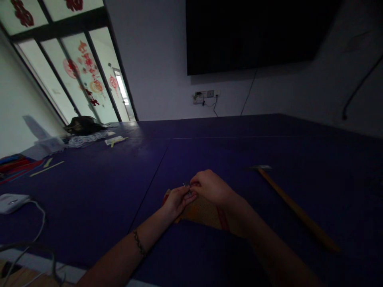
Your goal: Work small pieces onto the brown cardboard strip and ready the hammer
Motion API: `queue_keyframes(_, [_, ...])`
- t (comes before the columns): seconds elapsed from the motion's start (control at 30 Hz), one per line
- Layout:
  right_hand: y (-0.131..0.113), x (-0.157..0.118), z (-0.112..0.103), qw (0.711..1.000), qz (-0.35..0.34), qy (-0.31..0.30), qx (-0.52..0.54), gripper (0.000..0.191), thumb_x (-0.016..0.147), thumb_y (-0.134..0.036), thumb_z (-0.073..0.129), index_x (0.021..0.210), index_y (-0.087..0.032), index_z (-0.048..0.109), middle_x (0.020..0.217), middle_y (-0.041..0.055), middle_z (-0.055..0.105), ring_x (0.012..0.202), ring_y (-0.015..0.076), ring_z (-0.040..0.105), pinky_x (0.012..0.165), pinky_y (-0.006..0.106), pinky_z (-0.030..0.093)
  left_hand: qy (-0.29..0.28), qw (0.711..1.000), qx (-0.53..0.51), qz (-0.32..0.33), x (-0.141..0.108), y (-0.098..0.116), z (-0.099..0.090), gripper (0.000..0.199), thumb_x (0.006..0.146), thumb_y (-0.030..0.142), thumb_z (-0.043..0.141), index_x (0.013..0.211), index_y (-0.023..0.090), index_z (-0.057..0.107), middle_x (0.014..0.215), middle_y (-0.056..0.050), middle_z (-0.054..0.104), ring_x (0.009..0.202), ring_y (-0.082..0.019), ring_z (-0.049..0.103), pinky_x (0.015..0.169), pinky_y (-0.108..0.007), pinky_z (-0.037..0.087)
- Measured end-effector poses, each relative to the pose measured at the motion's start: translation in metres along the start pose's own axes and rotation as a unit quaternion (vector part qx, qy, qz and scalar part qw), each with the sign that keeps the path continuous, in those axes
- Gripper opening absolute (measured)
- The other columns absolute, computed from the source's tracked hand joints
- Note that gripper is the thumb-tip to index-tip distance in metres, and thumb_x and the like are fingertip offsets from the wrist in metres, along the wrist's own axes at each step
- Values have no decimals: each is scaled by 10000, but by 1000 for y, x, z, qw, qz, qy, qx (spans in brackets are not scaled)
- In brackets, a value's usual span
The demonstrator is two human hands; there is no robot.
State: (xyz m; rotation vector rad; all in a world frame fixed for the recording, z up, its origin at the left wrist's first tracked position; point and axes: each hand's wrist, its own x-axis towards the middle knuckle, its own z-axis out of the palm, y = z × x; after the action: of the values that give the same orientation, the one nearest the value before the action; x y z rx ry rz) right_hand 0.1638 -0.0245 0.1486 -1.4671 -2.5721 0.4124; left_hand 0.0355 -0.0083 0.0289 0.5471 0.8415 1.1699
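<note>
Near the middle of the purple table, my left hand and my right hand meet. Small metallic pieces, too small to make out, are between their fingertips. The left fingers are closed round some of them, and the right hand pinches at the same spot. Beneath both hands lies a tan piece of material with red bands, partly hidden by my right hand and forearm. To the right, a hammer with a long wooden handle rests on the table, its head pointing away.
At the left are a white device with a cable, red and blue strips and yellow strips. Further back lie a dark bag and a white packet. A wall with sockets and a black screen stands behind.
</note>
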Motion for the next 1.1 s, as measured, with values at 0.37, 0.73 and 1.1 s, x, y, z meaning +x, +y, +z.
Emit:
queue_keyframes(0.37, [21,30,39,992,-4,67,-111,308,838,-304,363,857,-189,647,863,84,675,764,190,625,593,242,406,204,806,530,167,-54,102,-76,162,720,208,500,687,91,608,565,-8,575,548,-117,542,563,-201,432])
queue_keyframes(0.73, [40,48,104,991,-11,75,-111,307,856,-230,336,828,-144,629,884,92,651,829,174,602,685,244,412,231,403,884,46,-115,93,-140,326,759,32,319,864,117,615,885,-125,626,780,-169,597,682,-232,413])
queue_keyframes(1.1, [42,48,105,989,-6,81,-120,312,855,-240,321,821,-154,619,862,82,642,803,172,598,660,250,405,266,285,921,18,-120,74,-112,372,784,4,261,882,78,612,885,-141,580,817,-216,569,641,-279,446])
